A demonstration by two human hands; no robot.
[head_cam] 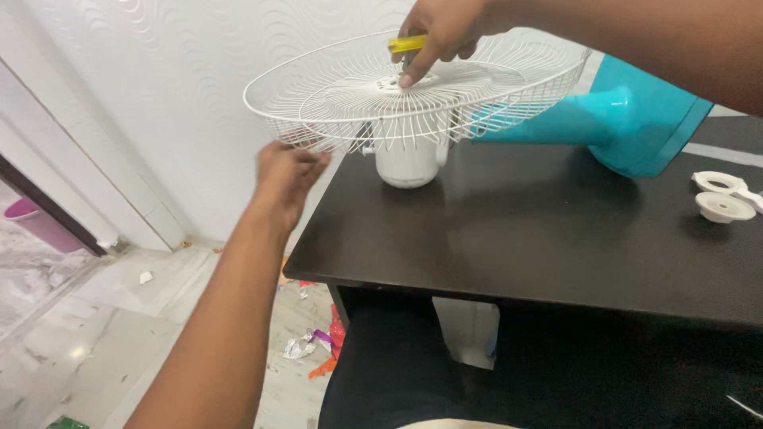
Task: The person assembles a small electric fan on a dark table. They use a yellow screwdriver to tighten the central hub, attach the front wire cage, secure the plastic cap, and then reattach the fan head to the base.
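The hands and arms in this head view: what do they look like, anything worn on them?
Both are bare. The left hand and its long forearm show no sleeve, glove, watch or ring. The right hand and forearm are likewise uncovered, with no sleeve edge in view. No markings can be made out.

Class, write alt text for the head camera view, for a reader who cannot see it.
A person's right hand holds a yellow-handled tool at the hub of a white wire fan guard mounted on a white motor housing, while the left hand grips the guard's rim. They stand on a dark table beside turquoise fan blades and white plastic caps.
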